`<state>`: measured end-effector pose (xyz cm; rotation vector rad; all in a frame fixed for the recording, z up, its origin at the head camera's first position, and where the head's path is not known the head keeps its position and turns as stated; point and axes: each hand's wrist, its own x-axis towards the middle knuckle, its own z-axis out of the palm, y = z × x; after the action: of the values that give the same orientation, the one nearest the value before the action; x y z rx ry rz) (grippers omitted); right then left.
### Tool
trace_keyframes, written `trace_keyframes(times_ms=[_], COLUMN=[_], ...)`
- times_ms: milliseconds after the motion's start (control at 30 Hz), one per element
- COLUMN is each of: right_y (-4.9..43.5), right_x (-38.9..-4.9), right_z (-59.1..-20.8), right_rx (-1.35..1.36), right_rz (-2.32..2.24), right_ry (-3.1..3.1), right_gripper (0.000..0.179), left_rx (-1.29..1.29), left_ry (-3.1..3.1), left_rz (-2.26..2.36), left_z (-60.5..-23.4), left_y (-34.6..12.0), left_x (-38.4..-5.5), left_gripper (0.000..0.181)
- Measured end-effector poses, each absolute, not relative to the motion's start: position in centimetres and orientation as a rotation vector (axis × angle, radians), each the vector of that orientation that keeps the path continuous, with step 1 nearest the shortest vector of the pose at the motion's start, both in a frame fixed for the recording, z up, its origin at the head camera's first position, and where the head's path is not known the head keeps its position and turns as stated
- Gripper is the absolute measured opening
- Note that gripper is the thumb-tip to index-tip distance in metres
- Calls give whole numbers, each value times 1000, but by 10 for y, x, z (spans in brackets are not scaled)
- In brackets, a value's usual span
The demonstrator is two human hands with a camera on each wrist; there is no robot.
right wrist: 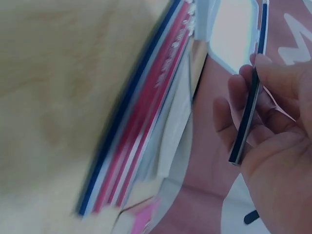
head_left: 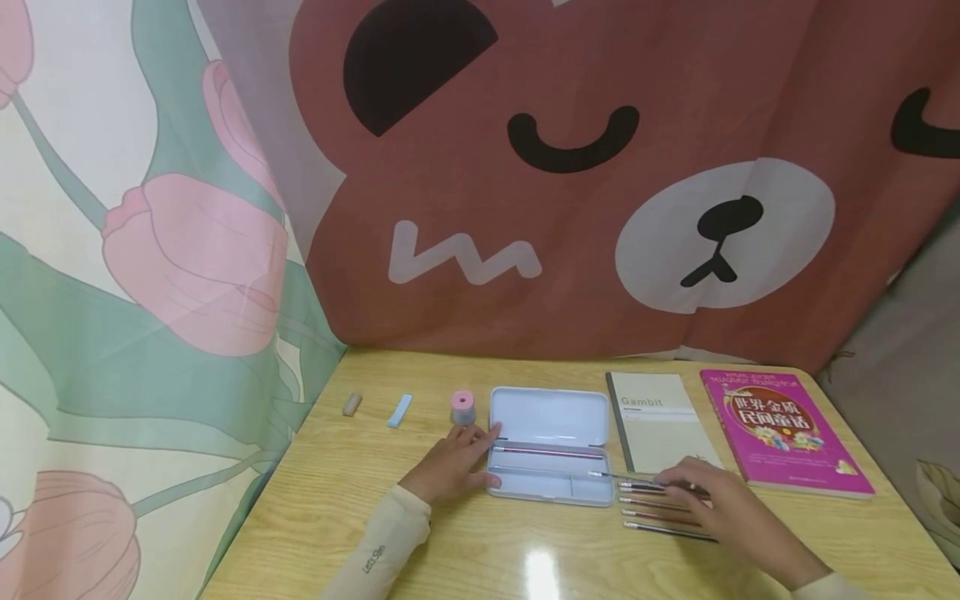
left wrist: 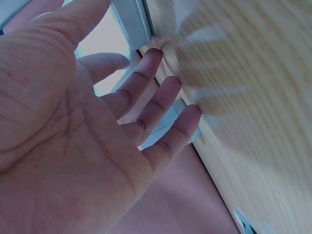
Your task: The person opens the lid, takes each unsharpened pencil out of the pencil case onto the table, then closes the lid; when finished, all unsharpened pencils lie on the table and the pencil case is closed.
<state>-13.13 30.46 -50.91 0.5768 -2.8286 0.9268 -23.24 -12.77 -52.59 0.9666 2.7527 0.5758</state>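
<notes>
Pencil [right wrist: 246, 124]: dark, striped, lifted off the tabletop [head_left: 300, 500] right of its middle, pale end over the right side of the pencil case [head_left: 550, 414]
Pencil feel: probably light and stiff, slick where painted, the point likely brittle; mid-barrel seems the best hold
Right hand [head_left: 712, 496]: thumb and fingers pinching the pencil along its barrel
Pencil case: lid tipped back toward the tabletop's far edge; red pencil [head_left: 551, 453] lying lengthwise inside
Left hand [head_left: 450, 467]: fingers spread, index and thumb at the case's left edge; how firmly they press, cannot tell
Loose pencils [head_left: 671, 532]: side by side, right of the case, partly under the right hand
Gambit notebook [head_left: 660, 442]: beyond the pencils, near the far edge
Pink book [head_left: 810, 467]: toward the far right corner
Pink-and-grey roll [head_left: 463, 407]: just beyond the left hand
Blue strip [head_left: 400, 411], brown block [head_left: 352, 405]: toward the far left corner
</notes>
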Motion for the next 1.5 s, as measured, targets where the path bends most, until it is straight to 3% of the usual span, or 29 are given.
trace_keyframes(times_ms=[467, 733, 933, 1133, 1500], right_y=[346, 356, 354, 345, 308], right_x=[-109, -110, -109, -111, -125], right_z=[-523, -530, -531, -525, -519], right_rx=[418, 577, 591, 441, 515], right_rz=[762, 748, 730, 676, 659], right_ry=[-3290, -3297, -3295, -3304, -2995], right_gripper=[6, 6, 7, 9, 18], left_rx=[977, 974, 983, 965, 976], left_ry=[2753, 2760, 2763, 2754, 2754], left_rz=[580, 586, 577, 590, 597], left_z=[-528, -525, -526, -526, -527], left_y=[-129, -129, -128, -128, -128], left_x=[-233, -231, -232, -232, -232], left_gripper=[87, 86, 86, 86, 87])
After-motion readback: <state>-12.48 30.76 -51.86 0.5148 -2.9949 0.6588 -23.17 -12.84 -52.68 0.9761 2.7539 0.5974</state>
